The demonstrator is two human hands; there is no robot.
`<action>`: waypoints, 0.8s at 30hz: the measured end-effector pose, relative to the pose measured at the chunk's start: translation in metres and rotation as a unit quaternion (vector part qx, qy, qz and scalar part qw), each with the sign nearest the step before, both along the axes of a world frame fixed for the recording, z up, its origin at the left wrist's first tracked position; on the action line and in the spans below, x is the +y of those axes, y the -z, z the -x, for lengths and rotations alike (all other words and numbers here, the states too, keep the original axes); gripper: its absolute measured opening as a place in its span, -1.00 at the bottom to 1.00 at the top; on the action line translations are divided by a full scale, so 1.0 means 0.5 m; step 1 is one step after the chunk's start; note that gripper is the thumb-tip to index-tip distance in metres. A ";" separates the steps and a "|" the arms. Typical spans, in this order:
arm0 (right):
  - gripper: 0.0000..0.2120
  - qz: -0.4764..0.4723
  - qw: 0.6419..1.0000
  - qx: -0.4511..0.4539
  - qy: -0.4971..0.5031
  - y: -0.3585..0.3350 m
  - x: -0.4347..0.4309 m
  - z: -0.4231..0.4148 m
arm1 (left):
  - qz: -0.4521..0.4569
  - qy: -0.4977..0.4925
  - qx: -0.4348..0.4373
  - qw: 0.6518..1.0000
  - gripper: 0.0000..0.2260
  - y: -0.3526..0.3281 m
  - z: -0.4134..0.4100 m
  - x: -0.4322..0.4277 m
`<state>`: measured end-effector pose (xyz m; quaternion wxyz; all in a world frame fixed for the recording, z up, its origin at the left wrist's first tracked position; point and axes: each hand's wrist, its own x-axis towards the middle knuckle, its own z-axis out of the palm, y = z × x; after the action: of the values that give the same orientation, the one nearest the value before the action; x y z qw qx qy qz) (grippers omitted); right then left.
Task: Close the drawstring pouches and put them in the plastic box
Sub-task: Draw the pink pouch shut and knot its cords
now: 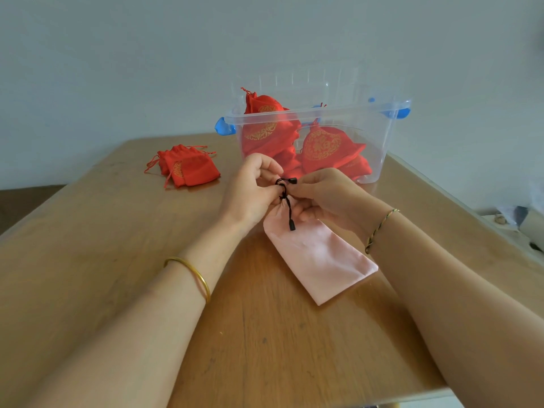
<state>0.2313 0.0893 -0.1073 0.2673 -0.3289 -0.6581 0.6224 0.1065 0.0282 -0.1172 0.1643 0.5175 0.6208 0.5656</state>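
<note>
Both hands are clenched on the drawstring in the head view: our left hand (253, 187) pinches the thin black cord (287, 201) at the gathered neck of the flat pale pink fabric pouch (318, 257), and our right hand (321, 195) pinches a hard-tipped end of that cord while its lower fingers hold the neck. The pouch's smooth, oblong body lies on the worn wooden table (117, 245), just in front of the clear plastic box with blue latches (309, 114). We judge the closing step nearly done, since the mouth looks puckered tight. Next we would need to lift the limp pouch over the box's near wall. Inside the box sit plump red pouches with gold medallions (321, 148). More crumpled red pouches (185, 169) wait on the table at far left, well apart.
</note>
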 end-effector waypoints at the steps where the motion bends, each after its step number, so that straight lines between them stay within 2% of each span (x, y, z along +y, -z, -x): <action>1: -0.78 0.006 1.000 -0.002 -0.001 -0.001 0.000 -0.001 | -0.003 -0.005 0.011 1.000 -0.77 0.001 0.001 0.000; 4: -0.78 0.014 1.000 -0.011 0.000 -0.003 -0.001 -0.002 | -0.006 -0.016 0.030 0.999 -0.76 0.001 0.001 0.000; 8: -0.78 0.031 0.999 -0.005 -0.001 -0.006 -0.001 -0.005 | -0.006 -0.001 0.008 1.000 -0.78 -0.001 0.003 -0.002; 12: -0.92 0.047 0.999 -0.001 0.000 -0.012 -0.004 -0.006 | 0.007 0.009 -0.016 1.000 -0.76 0.001 0.006 -0.003; 17: -0.84 0.036 0.999 -0.020 0.025 -0.012 -0.005 -0.006 | 0.023 -0.031 -0.061 0.997 -0.67 0.002 0.016 -0.003; 24: -0.86 0.045 0.999 -0.006 0.029 -0.009 0.003 -0.006 | 0.014 -0.068 -0.082 0.994 -0.55 -0.012 0.014 -0.001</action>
<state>0.2341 0.0909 -0.1028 0.2658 -0.3632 -0.6217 0.6410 0.0994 0.0278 -0.1114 0.1830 0.4237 0.6469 0.6071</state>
